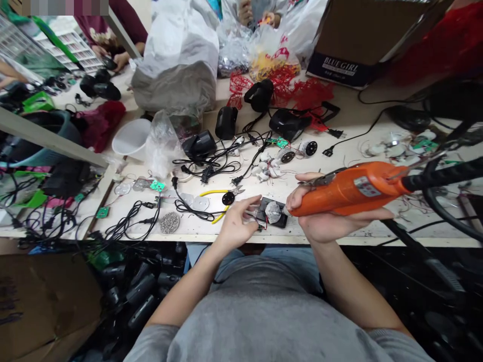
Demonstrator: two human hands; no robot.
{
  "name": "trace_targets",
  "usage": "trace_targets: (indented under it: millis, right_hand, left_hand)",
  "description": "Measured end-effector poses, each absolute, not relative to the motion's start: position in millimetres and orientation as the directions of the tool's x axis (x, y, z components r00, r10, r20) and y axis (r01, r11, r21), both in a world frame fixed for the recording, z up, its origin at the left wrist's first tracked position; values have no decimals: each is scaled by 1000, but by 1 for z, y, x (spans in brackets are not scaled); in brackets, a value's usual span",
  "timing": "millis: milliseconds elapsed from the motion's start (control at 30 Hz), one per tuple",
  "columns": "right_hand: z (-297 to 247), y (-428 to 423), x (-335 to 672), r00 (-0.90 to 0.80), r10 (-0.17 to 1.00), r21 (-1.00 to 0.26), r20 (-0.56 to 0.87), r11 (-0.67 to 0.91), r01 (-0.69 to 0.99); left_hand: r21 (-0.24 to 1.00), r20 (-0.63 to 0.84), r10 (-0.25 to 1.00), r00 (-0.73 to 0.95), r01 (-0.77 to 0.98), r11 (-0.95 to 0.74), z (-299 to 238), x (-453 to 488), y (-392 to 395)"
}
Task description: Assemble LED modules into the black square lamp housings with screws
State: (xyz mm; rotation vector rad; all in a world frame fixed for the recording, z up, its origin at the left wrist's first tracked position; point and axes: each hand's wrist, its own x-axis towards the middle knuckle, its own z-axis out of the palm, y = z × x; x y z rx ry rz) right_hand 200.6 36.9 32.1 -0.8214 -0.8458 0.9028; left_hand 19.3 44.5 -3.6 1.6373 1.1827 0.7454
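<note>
1. OK, the head view is all there is. Clock is centred on the work spot, 12 toward the far side of the table. The black housing (265, 204) lies flat near the front table edge (339, 240), with a silver disc (273, 212) on top and thin red and black wires (263, 225) at about 7.
2. Left hand (236, 225): open-looking, fingers stretched toward the housing at about 9. Contact looks likely, but I can't tell whether it's a real pinch from this angle.
3. Right hand (320, 226): clenched around the orange electric screwdriver (350, 193), thumb on top. Nose sits right beside the housing at 3; contact not clear. Black cord (441, 176) runs off frame at 3.
4. State of the parts: at 10 to 12, black lamp heads (260, 95) with black cords (211, 163) sit on the table. Loose pieces remain: green circuit boards (157, 185), white plastic parts (264, 168) and silver discs (200, 203). Yellow-handled wire cutters (212, 192) lie at 9.
5. Room: tight. Front edge is just below the housing at 6. Cutters and cords crowd 9, and parts and wires crowd 12. The best gap is the bare tabletop at about 4, under the screwdriver.
</note>
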Motion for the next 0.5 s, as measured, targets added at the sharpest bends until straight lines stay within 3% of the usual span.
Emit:
trace_targets:
  millis: [67, 133, 233, 367, 500]
  right_hand:
    - [34, 37, 202, 323, 915, -883, 241, 345, -319]
    - [36, 37, 203, 297, 925, -890, 237, 329, -315]
    - [38, 36, 205, 297, 918, -877, 262, 355, -323]
    - [38, 31, 213, 270, 915, -871, 299, 377, -315]
    - [33, 28, 225, 303, 906, -857, 297, 393, -334]
  left_hand:
    - [880, 104, 901, 421, 383, -281, 12, 12, 53]
    - [769, 203, 783, 588, 399, -500, 27, 14, 64]
    - [609, 88, 542, 836, 385, -693, 41, 30, 79]
    - [539, -79, 471, 878, 436, -721, 39, 44, 86]
    - [663, 12, 560, 828, 413, -624, 24, 36, 82]
